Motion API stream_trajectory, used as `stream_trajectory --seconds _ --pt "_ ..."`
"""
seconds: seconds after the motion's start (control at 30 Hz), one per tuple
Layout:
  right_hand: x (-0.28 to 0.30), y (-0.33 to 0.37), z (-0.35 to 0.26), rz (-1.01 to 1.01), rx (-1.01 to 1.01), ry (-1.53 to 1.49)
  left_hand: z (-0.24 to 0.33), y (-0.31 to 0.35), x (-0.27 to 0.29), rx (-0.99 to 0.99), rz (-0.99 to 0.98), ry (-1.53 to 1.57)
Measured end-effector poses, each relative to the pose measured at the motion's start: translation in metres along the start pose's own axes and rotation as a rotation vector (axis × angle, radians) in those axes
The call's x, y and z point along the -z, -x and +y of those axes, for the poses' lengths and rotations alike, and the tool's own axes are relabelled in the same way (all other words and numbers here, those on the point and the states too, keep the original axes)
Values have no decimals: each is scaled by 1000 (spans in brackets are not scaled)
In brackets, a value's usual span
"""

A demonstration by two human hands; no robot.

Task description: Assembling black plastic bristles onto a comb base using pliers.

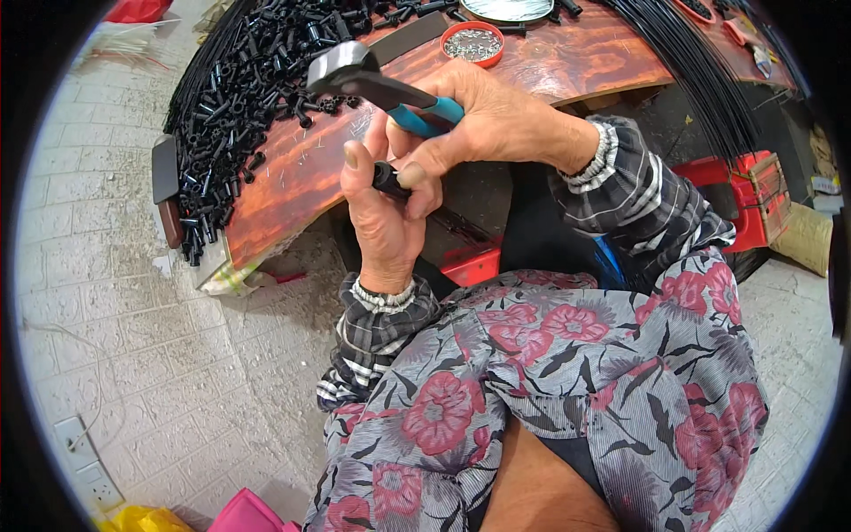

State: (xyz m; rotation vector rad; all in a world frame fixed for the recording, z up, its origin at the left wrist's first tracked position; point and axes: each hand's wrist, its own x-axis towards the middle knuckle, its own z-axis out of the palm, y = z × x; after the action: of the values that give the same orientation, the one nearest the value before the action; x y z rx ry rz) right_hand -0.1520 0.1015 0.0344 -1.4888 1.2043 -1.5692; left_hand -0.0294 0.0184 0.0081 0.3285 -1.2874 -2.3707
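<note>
Above the table's near edge, my right hand (496,115) is closed round the teal-blue grips of pincers (390,89). Their broad silver head points up and to the left. Just below, my left hand (381,213) pinches a short black tubular part (388,180), with its end showing between thumb and fingers. The right thumb rests against that part too. Behind my hands, a large heap of similar black tubular parts (257,80) covers the left of the reddish-brown wooden table (292,191). Thin bits of metal lie scattered beside the heap.
A red round dish (472,44) holds small metal pieces, near a tray of thin silvery pins (507,9) and a flat dark bar (408,39). Long black rods (691,80) overhang the table at right, above a red stool (740,199). A wooden-handled blade (166,173) sits at the left edge.
</note>
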Motion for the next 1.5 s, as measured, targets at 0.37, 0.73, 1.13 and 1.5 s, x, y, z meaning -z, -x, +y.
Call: stream_trajectory --seconds 0.37,0.73,1.13,1.5 --pt "-5 43 -6 50 -89 1180 10 10 35 -56 99 -46" --pt "-15 37 -2 56 -56 1337 6 13 31 -50 139 -121" --pt "-15 28 -19 30 50 1659 7 13 24 -69 176 -205" --pt "-26 31 8 15 -123 1242 1 14 40 -86 351 -120"
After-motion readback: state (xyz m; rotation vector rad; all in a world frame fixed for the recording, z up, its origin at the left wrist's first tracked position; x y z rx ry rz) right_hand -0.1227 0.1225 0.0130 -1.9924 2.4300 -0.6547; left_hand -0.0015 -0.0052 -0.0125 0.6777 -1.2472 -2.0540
